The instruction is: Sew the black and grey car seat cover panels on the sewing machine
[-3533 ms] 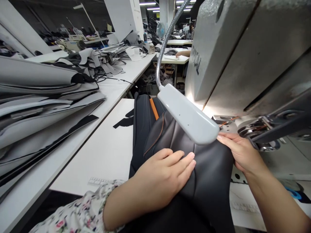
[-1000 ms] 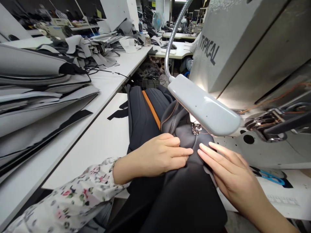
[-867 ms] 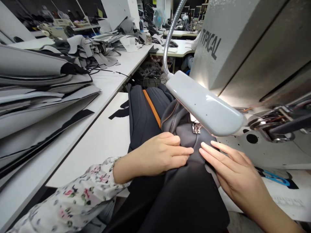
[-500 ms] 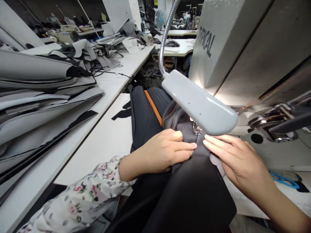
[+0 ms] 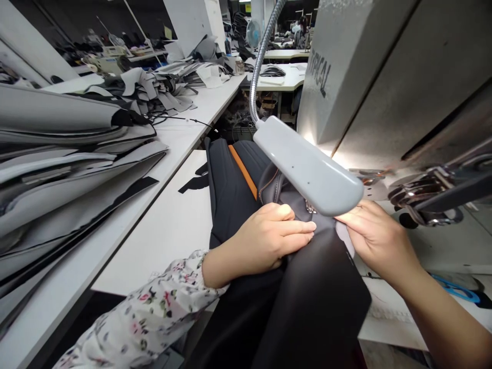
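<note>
A black leather-like seat cover (image 5: 323, 297) with an orange stripe (image 5: 243, 171) runs under the presser foot (image 5: 310, 206) of a sewing machine (image 5: 346, 77). My left hand (image 5: 269, 238) lies on the cover just left of and in front of the foot, two fingers stretched out flat and the others curled. My right hand (image 5: 378, 238) is closed on the cover's right edge, where a pale backing shows; its fingertips are partly behind the lamp head (image 5: 309, 166). That lamp head hangs over the needle area and hides the needle.
Grey padded panels (image 5: 77, 189) are stacked on the left table, with a heap of grey scraps (image 5: 154, 89) behind. Blue-handled scissors (image 5: 457, 289) lie at the right. The lamp's metal gooseneck (image 5: 263, 61) rises ahead. Black fabric pieces (image 5: 195, 182) rest on the white tabletop.
My right hand has gone from lying flat beside the presser foot to gripping the cover's right edge, a little further right. My left hand stays on the cover, hardly shifted.
</note>
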A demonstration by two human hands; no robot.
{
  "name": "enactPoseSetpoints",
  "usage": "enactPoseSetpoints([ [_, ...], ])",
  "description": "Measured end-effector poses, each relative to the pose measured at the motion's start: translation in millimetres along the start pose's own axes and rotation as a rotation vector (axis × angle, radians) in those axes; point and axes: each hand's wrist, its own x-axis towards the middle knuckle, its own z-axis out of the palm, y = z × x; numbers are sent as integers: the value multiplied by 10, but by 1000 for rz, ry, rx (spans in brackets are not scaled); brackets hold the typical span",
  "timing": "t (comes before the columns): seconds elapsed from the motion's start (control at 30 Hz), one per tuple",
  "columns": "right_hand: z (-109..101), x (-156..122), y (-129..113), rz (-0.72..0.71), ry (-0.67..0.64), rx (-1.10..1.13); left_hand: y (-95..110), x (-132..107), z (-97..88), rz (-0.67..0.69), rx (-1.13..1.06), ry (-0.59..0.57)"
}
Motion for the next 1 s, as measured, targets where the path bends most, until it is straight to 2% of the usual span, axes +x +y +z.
enactPoseSetpoints([
  [0.23,131,86,141,67,39,27,8,28,110,-19,22,71],
  [0.43,291,98,267,239,44,37,36,44,176,-9,80,108],
  [0.5,267,78,179,275,46,36,136,10,192,-19,118,122],
  [0.57,191,8,2,315,121,15,295,-66,185,-68,158,127],
  [0.63,99,-120,-213,367,207,42,478,-176,149,-122,169,86],
  [0.67,61,-196,-313,409,208,100,561,-234,122,-125,160,42],
  [0.7,35,-271,-400,469,168,195,630,-288,93,-111,147,-16],
  [0.77,29,-393,-531,614,-22,503,714,-365,46,-68,125,-130],
  [0.83,77,-452,-621,759,-210,850,723,-387,35,-30,113,-187],
  [0.9,159,-454,-686,798,-332,1060,679,-359,55,0,77,-119],
  [0.93,203,-441,-706,770,-340,1045,647,-334,68,21,48,-44],
  [1.0,283,-408,-697,660,-288,856,579,-283,73,64,-8,102],
])
